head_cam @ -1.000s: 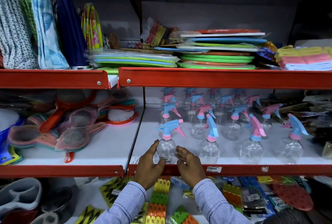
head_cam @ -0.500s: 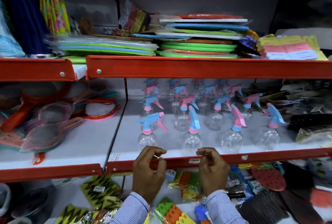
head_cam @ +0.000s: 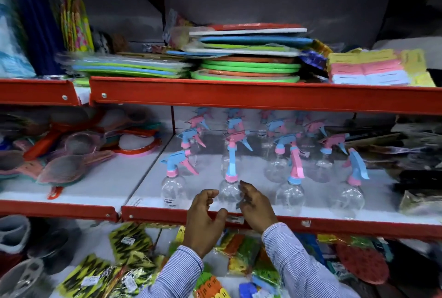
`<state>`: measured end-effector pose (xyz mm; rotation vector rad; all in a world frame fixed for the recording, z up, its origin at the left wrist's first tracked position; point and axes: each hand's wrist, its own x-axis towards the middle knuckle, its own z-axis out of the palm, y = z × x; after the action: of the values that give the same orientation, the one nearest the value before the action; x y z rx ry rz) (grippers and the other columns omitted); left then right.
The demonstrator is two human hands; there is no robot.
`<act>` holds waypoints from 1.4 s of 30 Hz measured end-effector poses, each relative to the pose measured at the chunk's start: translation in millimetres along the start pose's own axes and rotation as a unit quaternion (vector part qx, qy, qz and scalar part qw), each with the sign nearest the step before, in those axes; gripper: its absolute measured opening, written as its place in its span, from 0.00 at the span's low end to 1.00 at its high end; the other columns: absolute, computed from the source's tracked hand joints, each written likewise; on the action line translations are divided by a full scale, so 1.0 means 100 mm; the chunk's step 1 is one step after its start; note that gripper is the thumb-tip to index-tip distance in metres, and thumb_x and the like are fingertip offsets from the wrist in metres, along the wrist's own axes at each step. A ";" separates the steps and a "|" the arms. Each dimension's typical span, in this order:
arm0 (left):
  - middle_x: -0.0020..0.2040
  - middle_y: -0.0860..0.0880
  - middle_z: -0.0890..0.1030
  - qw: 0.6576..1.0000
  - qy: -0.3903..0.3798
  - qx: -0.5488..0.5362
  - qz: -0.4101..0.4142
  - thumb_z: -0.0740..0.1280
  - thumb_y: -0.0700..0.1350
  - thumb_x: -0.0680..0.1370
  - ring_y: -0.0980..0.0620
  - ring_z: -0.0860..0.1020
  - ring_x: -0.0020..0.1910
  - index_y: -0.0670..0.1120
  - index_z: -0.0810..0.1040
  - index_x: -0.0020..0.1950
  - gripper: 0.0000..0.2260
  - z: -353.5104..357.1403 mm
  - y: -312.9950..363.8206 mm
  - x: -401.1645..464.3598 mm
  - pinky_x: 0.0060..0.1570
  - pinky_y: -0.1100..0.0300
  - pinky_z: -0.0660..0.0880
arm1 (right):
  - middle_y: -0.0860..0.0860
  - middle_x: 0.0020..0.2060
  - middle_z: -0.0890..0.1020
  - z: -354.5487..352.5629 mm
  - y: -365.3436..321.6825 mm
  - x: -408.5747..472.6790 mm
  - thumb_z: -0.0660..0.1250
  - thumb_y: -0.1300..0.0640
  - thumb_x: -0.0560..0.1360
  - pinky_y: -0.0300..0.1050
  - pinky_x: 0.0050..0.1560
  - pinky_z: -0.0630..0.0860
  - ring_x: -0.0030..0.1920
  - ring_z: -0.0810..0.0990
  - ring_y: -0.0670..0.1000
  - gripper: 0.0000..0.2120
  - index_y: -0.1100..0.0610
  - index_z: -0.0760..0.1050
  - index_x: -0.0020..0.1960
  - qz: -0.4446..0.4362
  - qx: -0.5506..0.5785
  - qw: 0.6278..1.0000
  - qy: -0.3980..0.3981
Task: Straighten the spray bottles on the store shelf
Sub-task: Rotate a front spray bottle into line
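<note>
Front row of clear spray bottles stands along front edge of shelf (head_cam: 311, 222); more rows behind. Left hand (head_cam: 203, 216) and right hand (head_cam: 257, 204) flank second bottle (head_cam: 228, 190) from left corner, fingers loosely curled, half spread. Right fingertips touch or nearly touch its body; left hand just beside, apart. Nothing clamped. Bottles look empty: judged light, thin-walled, smooth, top-heavy under trigger head, easily tipped. Best hold: round body low, both sides; turn by pink collar (head_cam: 231, 177).
</note>
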<state>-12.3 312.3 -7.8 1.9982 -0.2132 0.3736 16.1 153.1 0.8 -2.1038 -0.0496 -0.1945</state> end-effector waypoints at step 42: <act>0.62 0.59 0.73 0.998 -0.060 -0.027 0.002 0.68 0.40 0.71 0.60 0.73 0.61 0.60 0.64 0.68 0.29 0.04 0.10 0.14 0.61 0.65 0.68 | 0.51 0.60 0.81 0.00 0.00 -0.17 0.64 0.64 0.72 0.35 0.57 0.74 0.55 0.80 0.44 0.21 0.56 0.73 0.65 0.002 0.011 0.998 0.061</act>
<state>-1.8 304.5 3.4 1.9692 -0.3007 0.2475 -1.0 153.9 -1.9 -2.0658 0.0263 -0.3188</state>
